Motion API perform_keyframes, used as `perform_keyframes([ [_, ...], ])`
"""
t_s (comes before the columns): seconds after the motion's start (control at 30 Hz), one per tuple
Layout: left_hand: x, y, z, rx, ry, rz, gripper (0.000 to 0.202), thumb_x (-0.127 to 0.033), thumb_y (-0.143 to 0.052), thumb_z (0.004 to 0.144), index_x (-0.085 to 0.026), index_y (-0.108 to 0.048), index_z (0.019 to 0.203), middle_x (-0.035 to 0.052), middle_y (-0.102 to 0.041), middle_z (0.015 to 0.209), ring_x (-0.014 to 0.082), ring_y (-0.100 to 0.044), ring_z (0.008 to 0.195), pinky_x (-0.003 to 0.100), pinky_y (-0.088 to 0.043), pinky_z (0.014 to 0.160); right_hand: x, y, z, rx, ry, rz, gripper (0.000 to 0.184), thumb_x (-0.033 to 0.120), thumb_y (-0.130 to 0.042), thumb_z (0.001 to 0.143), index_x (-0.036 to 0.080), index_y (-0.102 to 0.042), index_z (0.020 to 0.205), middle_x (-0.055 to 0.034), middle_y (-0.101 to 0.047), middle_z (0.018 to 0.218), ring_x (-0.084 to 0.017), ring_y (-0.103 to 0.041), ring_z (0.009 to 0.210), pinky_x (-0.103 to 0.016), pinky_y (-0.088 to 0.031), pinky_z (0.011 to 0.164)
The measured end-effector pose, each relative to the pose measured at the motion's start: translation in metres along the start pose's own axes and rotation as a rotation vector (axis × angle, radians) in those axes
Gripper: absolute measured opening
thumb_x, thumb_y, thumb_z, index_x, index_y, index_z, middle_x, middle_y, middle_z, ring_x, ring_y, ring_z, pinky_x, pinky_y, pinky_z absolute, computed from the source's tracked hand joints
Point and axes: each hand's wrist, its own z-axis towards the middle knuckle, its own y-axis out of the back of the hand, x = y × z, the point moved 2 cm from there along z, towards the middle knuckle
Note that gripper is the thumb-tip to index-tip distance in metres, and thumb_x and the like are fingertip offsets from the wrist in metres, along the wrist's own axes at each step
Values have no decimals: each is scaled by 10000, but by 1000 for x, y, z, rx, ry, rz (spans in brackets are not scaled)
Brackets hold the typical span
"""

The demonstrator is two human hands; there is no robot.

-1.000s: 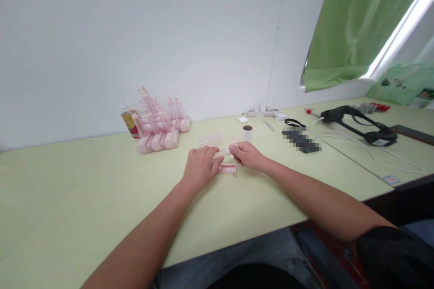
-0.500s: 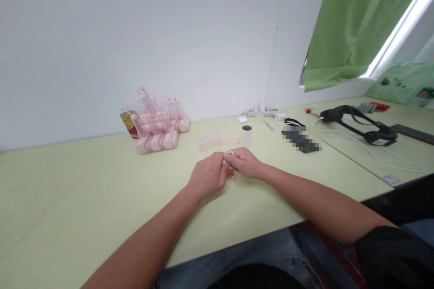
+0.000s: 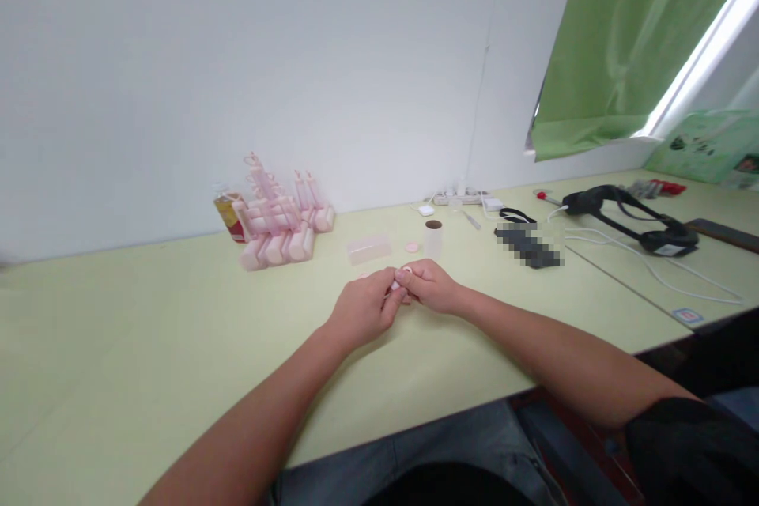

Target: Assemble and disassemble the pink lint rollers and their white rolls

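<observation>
My left hand (image 3: 359,308) and my right hand (image 3: 431,285) meet over the pale green table (image 3: 148,348), both closed round a small pink plastic piece (image 3: 399,280) pinched between the fingertips. Most of that piece is hidden by my fingers. Just beyond my hands lie a translucent pink box (image 3: 368,249), a small pink disc (image 3: 411,247) and a short clear tube with a dark top (image 3: 433,236).
A stack of pink plastic rollers (image 3: 278,225) and a small bottle (image 3: 228,213) stand by the white wall. To the right lie a power strip (image 3: 459,196), a black device (image 3: 527,241), a black headset (image 3: 628,213) with white cables, and a green curtain (image 3: 628,39).
My hands drew back from the table toward me, lifting the pink piece; they have closed together round it. The pink part that lay under them is no longer seen.
</observation>
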Motion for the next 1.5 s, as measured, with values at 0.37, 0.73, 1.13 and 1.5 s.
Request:
perform_keyframes([
  [0.37, 1, -3, 0, -38, 36, -124, 294, -410, -443, 937, -227, -544, 1145, -3, -653, 761, 138, -576, 650, 250, -372, 614, 0, 9, -1, -125, 70, -188, 513, 536, -412, 933, 147, -510, 612, 30, -432, 567, -90, -392, 552, -221, -316, 547],
  [0.73, 24, -3, 1, -229, 200, -290, 361, -411, -515, 877, -205, -499, 1172, -33, -559, 681, 118, -512, 571, 237, -365, 581, -29, 42, 4, -192, -261, -669, 422, 461, -515, 862, 158, -526, 569, 33, -431, 528, -101, -377, 532, -253, -227, 521],
  [1.13, 41, -7, 5, -537, 250, -743, 359, -215, -492, 834, -216, -327, 1152, 14, -530, 945, 107, -602, 726, 261, -510, 658, -48, 42, 2, -51, -443, -839, 389, 495, -565, 833, 153, -614, 654, -31, -604, 630, -116, -481, 564, -253, -256, 522],
  [1.5, 46, -4, 7, -601, 369, -916, 385, -512, -539, 863, -222, -307, 964, 28, -647, 916, 145, -695, 725, 219, -553, 525, -33, 51, 4, -241, -405, -754, 263, 409, -638, 762, 163, -610, 674, -7, -594, 659, -120, -497, 600, -249, -268, 534],
])
